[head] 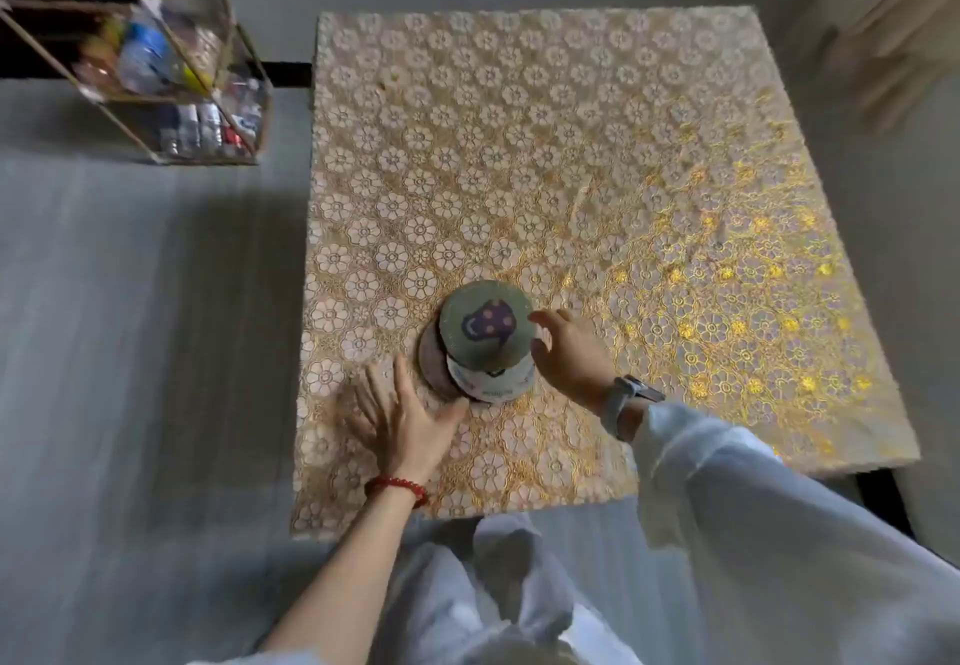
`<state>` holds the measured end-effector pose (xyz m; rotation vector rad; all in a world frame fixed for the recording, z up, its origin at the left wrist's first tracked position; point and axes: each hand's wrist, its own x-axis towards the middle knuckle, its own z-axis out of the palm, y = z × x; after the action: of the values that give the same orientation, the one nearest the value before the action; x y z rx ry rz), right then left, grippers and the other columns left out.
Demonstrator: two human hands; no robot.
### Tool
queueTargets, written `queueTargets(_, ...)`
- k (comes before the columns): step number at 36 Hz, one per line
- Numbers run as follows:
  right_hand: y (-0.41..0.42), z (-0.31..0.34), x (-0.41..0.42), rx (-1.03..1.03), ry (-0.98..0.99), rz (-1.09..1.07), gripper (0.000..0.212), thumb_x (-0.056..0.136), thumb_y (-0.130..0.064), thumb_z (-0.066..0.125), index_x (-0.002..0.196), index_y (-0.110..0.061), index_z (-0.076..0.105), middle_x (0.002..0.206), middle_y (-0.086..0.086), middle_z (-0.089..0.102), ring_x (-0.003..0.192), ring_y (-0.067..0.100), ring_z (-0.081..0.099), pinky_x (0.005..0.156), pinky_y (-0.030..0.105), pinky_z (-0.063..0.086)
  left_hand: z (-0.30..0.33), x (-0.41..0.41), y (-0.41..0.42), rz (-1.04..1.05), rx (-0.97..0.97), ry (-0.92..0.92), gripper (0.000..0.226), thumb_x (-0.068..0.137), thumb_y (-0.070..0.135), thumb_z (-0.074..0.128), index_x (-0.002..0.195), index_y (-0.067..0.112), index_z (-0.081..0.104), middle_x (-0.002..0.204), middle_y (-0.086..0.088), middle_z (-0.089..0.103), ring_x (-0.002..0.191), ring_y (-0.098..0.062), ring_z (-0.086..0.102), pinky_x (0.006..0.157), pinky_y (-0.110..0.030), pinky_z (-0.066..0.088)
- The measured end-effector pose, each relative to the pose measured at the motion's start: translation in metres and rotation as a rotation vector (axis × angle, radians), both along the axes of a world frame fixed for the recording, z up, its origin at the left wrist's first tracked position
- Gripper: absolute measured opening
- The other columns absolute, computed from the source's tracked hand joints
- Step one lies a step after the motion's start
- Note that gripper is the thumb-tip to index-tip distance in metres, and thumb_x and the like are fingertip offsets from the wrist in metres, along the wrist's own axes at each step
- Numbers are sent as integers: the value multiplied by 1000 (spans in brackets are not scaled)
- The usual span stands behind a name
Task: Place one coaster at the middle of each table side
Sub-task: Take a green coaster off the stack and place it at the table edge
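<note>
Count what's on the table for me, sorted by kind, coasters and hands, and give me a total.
Coasters, stacked and slightly fanned: 3 visible, the green top coaster, a white one and a pinkish one; more may be hidden.
Hands: 2, the left hand and the right hand.
Total: 5

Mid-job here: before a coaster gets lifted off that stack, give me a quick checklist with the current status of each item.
1. Coaster stack on the table, near the person's side: ok.
2. Top coaster (green, purple mushroom print) uncovered and free to lift: ok.
3. Stack squared up: not ok; lower coasters stick out to the left and front.
4. Left hand steadying the base: ok, it lies flat on the cloth with the thumb at the lowest coaster.
5. Right hand gripping a coaster: not ok; it is open beside the stack, contact cannot be told.
6. Visible parts of the table sides bare for placing: ok.
</note>
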<state>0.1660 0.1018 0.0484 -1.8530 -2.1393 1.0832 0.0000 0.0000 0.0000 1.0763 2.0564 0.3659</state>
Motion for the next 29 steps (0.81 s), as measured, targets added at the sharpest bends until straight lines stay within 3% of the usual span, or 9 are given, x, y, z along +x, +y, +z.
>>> queueTargets(3, 33, -16, -8, 7, -85, 121, 45, 88, -20, 45, 132, -16, 36, 136, 8, 42, 121, 24, 39, 99, 40, 39, -18, 1, -5, -11, -37, 158, 125, 39, 96, 22, 141, 32, -10, 146, -5, -30, 136, -28, -28, 107, -63, -14)
queueTargets(7, 57, -34, -24, -22, -166, 268, 70, 82, -28, 55, 140, -25, 14, 149, 2, 23, 132, 25, 24, 105, 54, 27, -34, -2, -16, -87, -84, 346, 112, 51, 89, 26, 140, 34, -11, 147, -5, -27, 137, -26, -26, 109, -62, -10)
queueTargets(11, 60, -45, -32, 27, -262, 334, 78, 78, -32, 61, 139, -27, 12, 142, 6, 31, 126, 27, 29, 100, 51, 32, -34, -1, -14, -96, -85, 363, 110, 54, 88, 29, 140, 34, -11, 149, -5, -24, 138, -26, -22, 109, -60, -11)
queueTargets(14, 58, -44, -32, 161, -229, 252, 74, 76, -22, 62, 137, -24, 21, 130, 14, 37, 117, 29, 35, 95, 45, 36, -31, -1, -14, -100, -97, 363, 110, 54, 89, 25, 140, 33, -12, 147, -4, -26, 138, -27, -22, 109, -60, -12)
queueTargets(18, 51, -37, -23, 285, -112, 145, 40, 83, -9, 50, 123, -11, 45, 113, 16, 47, 101, 30, 45, 85, 40, 42, -27, 0, -12, -100, -91, 321, 111, 53, 88, 28, 141, 31, -7, 153, -7, -18, 138, -27, -23, 108, -60, -13)
queueTargets(21, 39, -31, -8, 330, -44, 44, 25, 87, -7, 43, 110, -4, 53, 104, 18, 53, 88, 30, 49, 67, 33, 40, -25, 1, -11, -80, -60, 286, 109, 59, 80, 47, 142, 28, 0, 154, -10, -13, 139, -28, -21, 108, -62, -11)
queueTargets(25, 16, -19, 21, 274, 103, -167, 18, 87, -5, 42, 103, -4, 52, 100, 15, 56, 86, 31, 53, 64, 34, 41, -22, 5, -9, -40, -4, 224, 106, 63, 57, 69, 142, 25, 5, 154, -13, -14, 139, -30, -20, 108, -61, -12)
queueTargets(27, 3, -15, 36, 184, 161, -278, 25, 88, -4, 42, 112, -5, 48, 107, 17, 60, 88, 32, 59, 69, 43, 51, -20, 11, -12, -46, 39, 189, 105, 65, 50, 71, 143, 24, 5, 153, -14, -14, 138, -29, -21, 106, -60, -15)
queueTargets(29, -11, -13, 53, 110, 181, -354, 34, 87, -1, 42, 121, -7, 43, 109, 16, 61, 89, 30, 61, 66, 39, 54, -16, 20, -14, -53, 90, 114, 104, 68, 42, 73, 143, 25, 3, 152, -12, -18, 137, -26, -24, 107, -60, -15)
